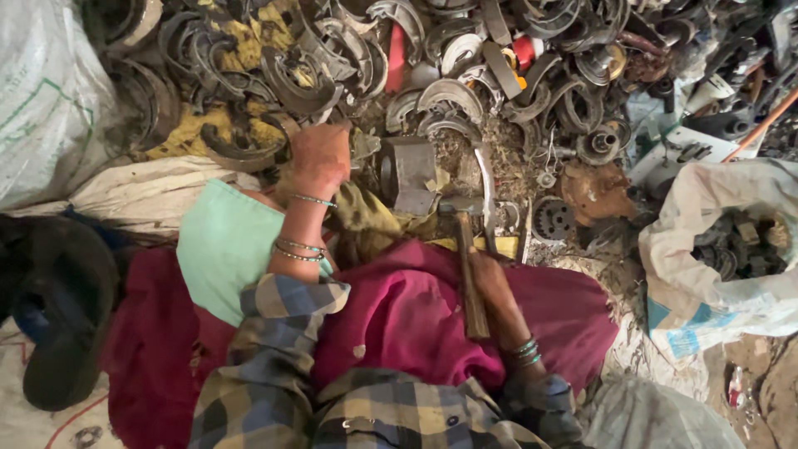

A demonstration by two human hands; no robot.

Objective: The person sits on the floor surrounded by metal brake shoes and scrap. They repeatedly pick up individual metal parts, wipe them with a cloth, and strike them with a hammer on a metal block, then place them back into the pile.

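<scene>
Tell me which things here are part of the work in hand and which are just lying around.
In hand:
- right hand gripping the wooden-handled hammer
- left hand reaching into the curved metal scrap pieces
- grey metal block near the hammer head

Lying about:
- white sack of parts
- gear wheel
- black sandal

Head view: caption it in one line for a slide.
Right hand holds a wooden-handled hammer by a metal block; left hand reaches curved scrap pieces.

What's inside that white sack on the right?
The white sack lies open at its mouth, and dark, greasy metal parts show inside: chunky pieces piled together. Only the top layer is visible; the sack's cloth covers whatever lies deeper.
</scene>
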